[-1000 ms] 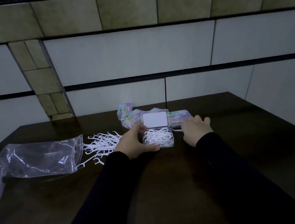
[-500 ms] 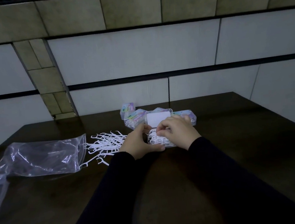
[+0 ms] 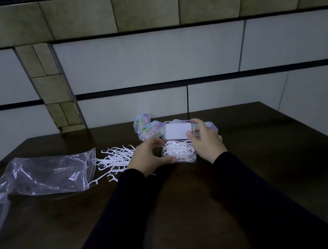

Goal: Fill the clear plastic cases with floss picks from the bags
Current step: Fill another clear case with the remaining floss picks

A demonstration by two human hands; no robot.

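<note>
We've got the open case point(image 3: 179, 152) mid-surface, stuffed with floss picks point(image 3: 178, 149): left hand point(image 3: 149, 157) curls its grip round the left wall, right hand point(image 3: 206, 138) pinches the lid point(image 3: 178, 131). Picks sticking up could jam the lid or pop out if we fold it down

On the dark tabletop point(image 3: 242, 177), an open clear case point(image 3: 179, 152) holds white floss picks. The left hand point(image 3: 148, 157) grips its left side, and the right hand point(image 3: 205, 138) pinches the raised lid point(image 3: 177, 130). Loose picks point(image 3: 115, 159) lie just left, beside a clear bag point(image 3: 45, 173). Closed cases point(image 3: 149, 128) sit behind.
</note>
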